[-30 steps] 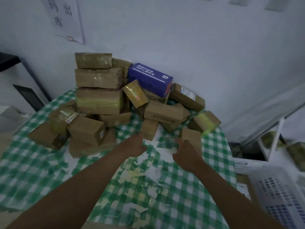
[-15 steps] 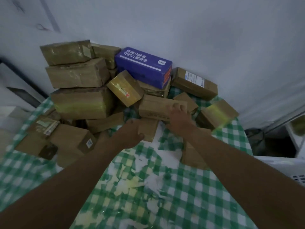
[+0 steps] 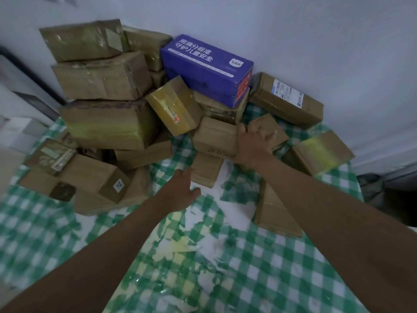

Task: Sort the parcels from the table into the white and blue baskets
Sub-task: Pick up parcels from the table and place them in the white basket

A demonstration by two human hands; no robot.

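Brown box: right hand curls over its top; left hand loose, empty. Lift straight, pile leans.

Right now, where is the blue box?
The blue box sits at the back of the pile against the wall, atop brown parcels, just behind the yellow-taped parcel.

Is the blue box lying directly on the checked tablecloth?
No, the blue box rests on top of brown parcels, clear of the checked tablecloth.

Head view, downward (close) over table
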